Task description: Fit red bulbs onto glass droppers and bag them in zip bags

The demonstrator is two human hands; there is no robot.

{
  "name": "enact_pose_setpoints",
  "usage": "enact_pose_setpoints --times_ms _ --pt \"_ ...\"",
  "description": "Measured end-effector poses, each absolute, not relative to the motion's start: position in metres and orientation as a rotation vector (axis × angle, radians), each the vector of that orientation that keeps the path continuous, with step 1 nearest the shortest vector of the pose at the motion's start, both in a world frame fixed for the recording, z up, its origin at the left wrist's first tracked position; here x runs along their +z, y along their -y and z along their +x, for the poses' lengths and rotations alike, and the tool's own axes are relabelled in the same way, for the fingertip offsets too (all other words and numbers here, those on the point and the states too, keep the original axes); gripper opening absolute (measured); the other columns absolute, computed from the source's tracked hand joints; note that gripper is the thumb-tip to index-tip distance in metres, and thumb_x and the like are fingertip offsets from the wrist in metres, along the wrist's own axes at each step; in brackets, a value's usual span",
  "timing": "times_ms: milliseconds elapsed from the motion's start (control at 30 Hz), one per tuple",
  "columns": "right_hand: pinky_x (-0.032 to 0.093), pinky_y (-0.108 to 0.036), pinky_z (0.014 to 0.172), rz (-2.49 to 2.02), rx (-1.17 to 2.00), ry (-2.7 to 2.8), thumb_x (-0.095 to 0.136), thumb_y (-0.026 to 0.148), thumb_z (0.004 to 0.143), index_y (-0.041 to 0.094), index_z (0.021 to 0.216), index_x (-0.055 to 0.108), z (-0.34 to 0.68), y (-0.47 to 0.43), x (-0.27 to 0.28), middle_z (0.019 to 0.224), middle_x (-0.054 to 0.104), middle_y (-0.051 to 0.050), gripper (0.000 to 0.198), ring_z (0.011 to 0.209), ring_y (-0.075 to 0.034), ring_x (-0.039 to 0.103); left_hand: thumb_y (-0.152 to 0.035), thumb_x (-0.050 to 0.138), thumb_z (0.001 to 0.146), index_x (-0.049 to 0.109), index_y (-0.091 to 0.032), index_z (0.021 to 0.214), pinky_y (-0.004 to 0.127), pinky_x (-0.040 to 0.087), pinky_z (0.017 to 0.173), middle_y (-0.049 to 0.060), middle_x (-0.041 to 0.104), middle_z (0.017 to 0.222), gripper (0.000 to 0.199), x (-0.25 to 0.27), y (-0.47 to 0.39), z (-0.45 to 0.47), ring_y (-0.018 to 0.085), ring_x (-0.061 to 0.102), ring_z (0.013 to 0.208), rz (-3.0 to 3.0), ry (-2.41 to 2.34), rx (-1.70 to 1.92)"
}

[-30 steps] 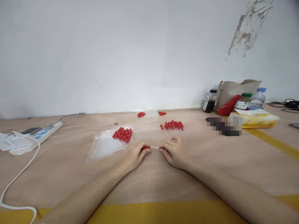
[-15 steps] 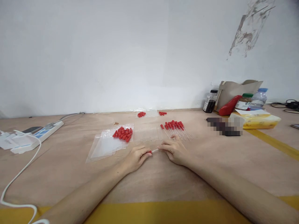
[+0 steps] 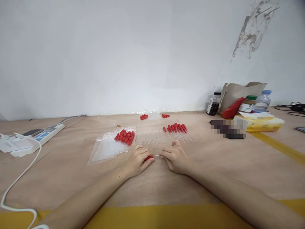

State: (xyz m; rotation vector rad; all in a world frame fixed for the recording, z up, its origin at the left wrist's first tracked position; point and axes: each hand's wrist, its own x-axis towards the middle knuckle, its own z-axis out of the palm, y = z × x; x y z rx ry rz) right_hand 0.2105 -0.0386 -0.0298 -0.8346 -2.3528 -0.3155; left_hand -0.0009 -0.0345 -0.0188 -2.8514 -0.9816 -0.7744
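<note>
My left hand [image 3: 139, 160] is closed on a red rubber bulb [image 3: 148, 157], pinched between thumb and fingers. My right hand [image 3: 175, 157] pinches a clear glass dropper tube [image 3: 156, 156], whose left end meets the bulb; how deep it sits inside is hidden. Just beyond the hands lies a row of bare clear tubes [image 3: 150, 137]. To its right, several droppers with red bulbs [image 3: 177, 128] lie side by side. A heap of loose red bulbs [image 3: 125, 136] rests on clear plastic bags [image 3: 105, 149] to the left.
Small groups of red bulbs [image 3: 144, 117] lie on plastic near the wall. At left are a power strip [image 3: 38, 141] and white cable [image 3: 21, 175]. At right stand a dark bottle [image 3: 213, 104], a green-lidded jar [image 3: 248, 104], a tissue pack [image 3: 264, 124] and a grey bag [image 3: 234, 93].
The hands have drawn slightly closer together. More of the red bulb shows between my left fingers, and less of the clear tube shows between the hands.
</note>
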Motion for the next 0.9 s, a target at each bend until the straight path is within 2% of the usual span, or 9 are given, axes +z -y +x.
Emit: enact_pose_setpoints --times_ms 333,433,533,633,733,900 --pt "0.021 -0.032 0.072 -0.876 -0.283 2.343 0.043 0.014 0.080 0.017 0.073 0.060 0.207 0.041 -0.031 0.065 0.058 0.000 0.019 0.058 -0.010 0.043 -0.026 0.039 0.090 0.060 -0.017 0.087 0.032 0.037 0.076 0.005 0.061 0.077 0.023 -0.016 0.032 0.000 0.017 0.055 0.075 -2.876 0.856 -0.662" --pt "0.021 -0.033 0.072 -0.909 -0.338 2.344 0.043 0.019 0.083 0.018 0.073 0.061 0.204 0.045 -0.026 0.066 0.059 -0.001 0.021 0.065 -0.012 0.046 -0.028 0.042 0.089 0.060 -0.018 0.089 0.033 0.038 0.077 0.005 0.063 0.081 0.020 -0.013 0.028 -0.004 0.018 0.055 0.079 -2.852 0.892 -0.689" --pt "0.021 -0.034 0.070 -1.000 -0.442 2.356 0.044 0.022 0.083 0.018 0.068 0.061 0.203 0.049 -0.019 0.068 0.061 -0.004 0.023 0.072 -0.015 0.047 -0.030 0.047 0.086 0.057 -0.020 0.102 0.033 0.040 0.080 0.006 0.061 0.094 0.021 -0.011 0.026 -0.011 0.019 0.054 0.088 -2.834 1.038 -0.851" --pt "0.022 -0.034 0.069 -1.209 -0.458 2.286 0.044 0.024 0.083 0.018 0.068 0.063 0.212 0.041 -0.011 0.073 0.063 -0.006 0.025 0.074 -0.017 0.048 -0.029 0.050 0.084 0.052 -0.021 0.110 0.033 0.041 0.082 0.007 0.058 0.104 0.028 -0.011 0.029 -0.018 0.020 0.053 0.095 -2.815 1.178 -0.985" --pt "0.024 -0.033 0.070 -1.530 -0.357 2.059 0.042 0.028 0.083 0.019 0.068 0.064 0.227 0.019 -0.001 0.076 0.064 -0.006 0.028 0.074 -0.018 0.051 -0.027 0.049 0.085 0.056 -0.021 0.105 0.033 0.042 0.083 0.006 0.059 0.102 0.023 -0.012 0.031 -0.020 0.019 0.054 0.094 -2.909 1.168 -0.915" --pt "0.028 -0.032 0.068 -1.896 -0.146 1.910 0.038 0.032 0.082 0.018 0.056 0.060 0.234 -0.027 0.009 0.063 0.063 -0.006 0.036 0.065 -0.018 0.054 -0.024 0.045 0.086 0.058 -0.022 0.104 0.033 0.042 0.086 0.005 0.061 0.102 0.022 -0.014 0.029 -0.018 0.018 0.054 0.096 -2.976 1.068 -0.857"
